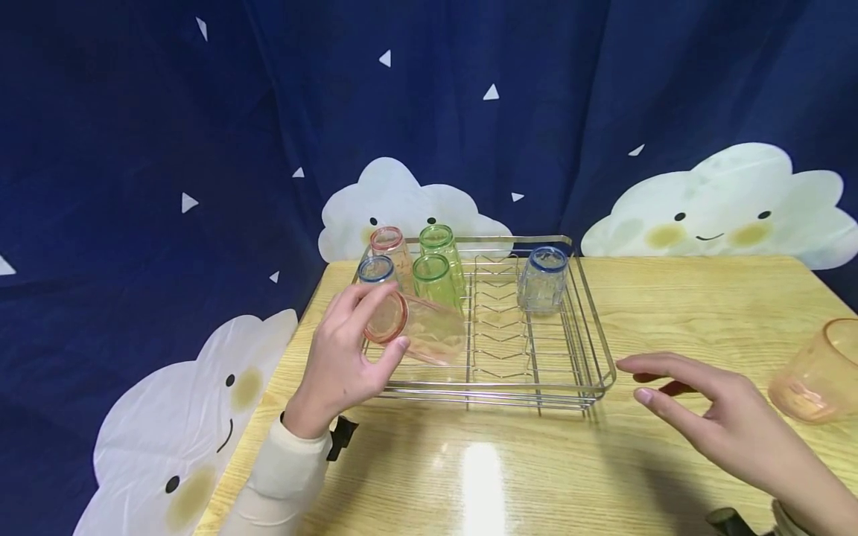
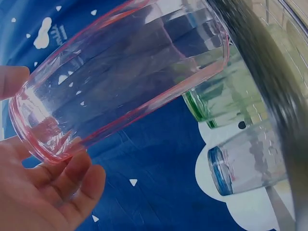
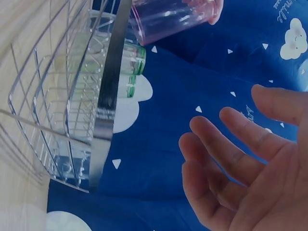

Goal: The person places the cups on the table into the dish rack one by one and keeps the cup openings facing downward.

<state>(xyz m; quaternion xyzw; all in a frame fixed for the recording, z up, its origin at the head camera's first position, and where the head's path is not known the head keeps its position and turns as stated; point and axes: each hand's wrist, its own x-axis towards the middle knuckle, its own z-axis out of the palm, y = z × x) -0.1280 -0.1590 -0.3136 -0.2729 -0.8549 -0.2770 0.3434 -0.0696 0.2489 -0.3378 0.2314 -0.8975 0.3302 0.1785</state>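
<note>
My left hand (image 1: 350,356) grips a clear pink drinking glass (image 1: 432,335) by its thick base, thumb on one side and fingers on the other. The glass tilts over the front left of a wire dish rack (image 1: 595,320), its mouth pointing away to the right. In the left wrist view, the whole length of the pink glass (image 2: 130,77) shows beside the rack's metal rim. My right hand (image 1: 724,417) hovers off the rack's front right corner, fingers apart and loosely bent, holding nothing. An orange glass (image 1: 811,380) lies tilted on the table behind that hand.
Upside down in the rack's left side stand two green glasses (image 1: 436,275), a pink-rimmed glass (image 1: 392,249) and a blue-rimmed glass (image 1: 377,269). Another blue-rimmed glass (image 1: 544,283) stands at the right back. A dark blue curtain (image 1: 429,112) hangs behind the wooden table (image 1: 684,305).
</note>
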